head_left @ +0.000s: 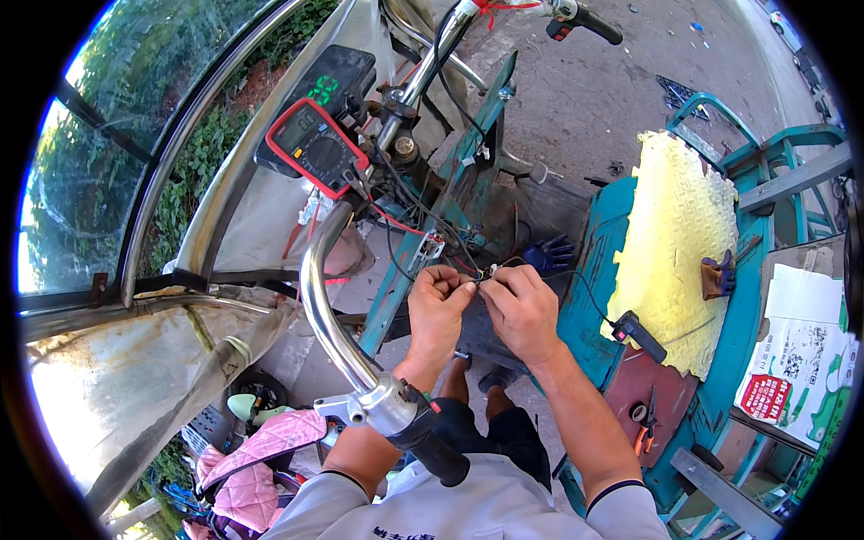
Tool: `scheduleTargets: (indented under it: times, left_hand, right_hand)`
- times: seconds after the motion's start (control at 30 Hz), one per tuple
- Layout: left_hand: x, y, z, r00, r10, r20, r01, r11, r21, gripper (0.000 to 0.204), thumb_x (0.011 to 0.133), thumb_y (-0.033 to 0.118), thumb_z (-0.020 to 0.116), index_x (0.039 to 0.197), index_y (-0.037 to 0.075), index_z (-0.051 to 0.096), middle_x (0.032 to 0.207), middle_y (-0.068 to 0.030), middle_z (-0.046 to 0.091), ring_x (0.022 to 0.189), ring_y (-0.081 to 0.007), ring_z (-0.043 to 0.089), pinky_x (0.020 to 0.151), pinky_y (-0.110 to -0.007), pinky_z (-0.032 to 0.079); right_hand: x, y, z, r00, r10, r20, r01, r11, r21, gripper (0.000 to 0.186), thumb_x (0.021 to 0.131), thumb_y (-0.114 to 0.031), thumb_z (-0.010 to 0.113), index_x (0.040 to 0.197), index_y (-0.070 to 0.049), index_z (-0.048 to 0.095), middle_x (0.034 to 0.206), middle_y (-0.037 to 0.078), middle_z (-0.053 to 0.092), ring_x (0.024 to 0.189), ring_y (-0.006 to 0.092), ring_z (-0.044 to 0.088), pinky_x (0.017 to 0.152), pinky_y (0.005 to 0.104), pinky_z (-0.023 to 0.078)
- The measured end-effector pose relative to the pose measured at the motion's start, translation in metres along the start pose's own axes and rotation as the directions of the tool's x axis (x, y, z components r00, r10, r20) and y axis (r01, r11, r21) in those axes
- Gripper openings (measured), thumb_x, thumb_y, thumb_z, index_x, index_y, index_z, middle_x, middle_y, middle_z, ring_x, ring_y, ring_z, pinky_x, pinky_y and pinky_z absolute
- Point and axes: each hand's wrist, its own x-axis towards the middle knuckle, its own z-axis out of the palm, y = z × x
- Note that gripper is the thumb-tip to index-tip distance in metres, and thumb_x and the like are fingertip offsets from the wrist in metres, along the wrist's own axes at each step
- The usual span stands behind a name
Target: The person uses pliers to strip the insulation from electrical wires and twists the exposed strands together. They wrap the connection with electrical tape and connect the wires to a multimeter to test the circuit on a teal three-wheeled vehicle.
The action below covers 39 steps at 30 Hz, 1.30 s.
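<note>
Both my hands meet over the middle of the three-wheeler's front, pinching thin electrical wires [484, 273] between thumbs and fingertips. My left hand [436, 310] is closed on a dark wire end. Beside it my right hand [526, 313] is closed on the wires too, and its fingertips hide part of the joint. A red-framed multimeter [317, 148] leans against the dash display [335, 83]; its red and black leads run down toward the wiring. From near my right hand a black cable leads to a loose throttle grip [639, 336] lying on the yellow foam mat [675, 243].
The chrome handlebar [317, 270] curves close by my left forearm. Pliers with orange handles [645, 432] and a tape roll [639, 412] lie on the reddish board at right. One dark glove [551, 253] lies ahead, another [717, 274] on the mat. A printed carton [801, 355] stands far right.
</note>
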Motion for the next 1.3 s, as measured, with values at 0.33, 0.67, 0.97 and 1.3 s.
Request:
scheduleTargets:
  times: [0.33, 0.67, 0.97, 1.3]
  left_hand:
    - [-0.002, -0.008, 0.003, 0.994, 0.083, 0.072, -0.082, 0.996, -0.02, 0.029, 0.089, -0.011, 0.068, 0.11, 0.0, 0.052, 0.099, -0.0103, 0.068, 0.089, -0.0123, 0.064, 0.081, -0.026, 0.053]
    - [-0.003, -0.008, -0.003, 0.99, 0.129, 0.057, -0.13, 0.992, 0.001, 0.029, 0.089, -0.01, 0.068, 0.109, 0.0, 0.051, 0.099, -0.0103, 0.068, 0.09, -0.0121, 0.064, 0.081, -0.025, 0.052]
    - [-0.006, -0.008, 0.002, 0.98, 0.17, 0.103, -0.175, 0.984, 0.04, 0.027, 0.091, -0.01, 0.066, 0.11, 0.0, 0.05, 0.102, -0.0112, 0.069, 0.094, -0.0132, 0.065, 0.085, -0.026, 0.053]
    - [-0.008, -0.01, -0.001, 0.981, 0.18, 0.077, -0.186, 0.979, 0.082, 0.029, 0.09, -0.012, 0.066, 0.111, 0.0, 0.05, 0.103, -0.0125, 0.069, 0.096, -0.0151, 0.066, 0.088, -0.028, 0.053]
  right_hand:
    - [-0.029, 0.015, 0.027, 0.24, 0.437, 0.867, -0.615, -0.623, 0.484, 0.02, 0.092, -0.023, 0.063, 0.084, -0.006, 0.068, 0.07, 0.001, 0.056, 0.058, 0.011, 0.049, 0.052, 0.0245, 0.034]
    - [-0.003, -0.014, -0.007, 0.993, 0.115, -0.014, -0.116, 0.993, -0.015, 0.02, 0.069, -0.005, 0.079, 0.086, -0.009, 0.07, 0.085, 0.006, 0.063, 0.08, 0.0277, 0.061, 0.065, 0.0382, 0.052]
    - [-0.013, -0.006, 0.018, 0.341, 0.732, 0.59, -0.756, -0.161, 0.635, 0.01, 0.087, -0.013, 0.068, 0.082, -0.005, 0.065, 0.074, 0.002, 0.059, 0.063, 0.0142, 0.054, 0.052, 0.0284, 0.039]
    - [-0.01, -0.012, -0.006, 0.982, 0.18, -0.049, -0.181, 0.983, -0.015, 0.023, 0.07, -0.006, 0.08, 0.092, -0.008, 0.071, 0.089, 0.005, 0.066, 0.084, 0.0274, 0.064, 0.067, 0.0374, 0.054]
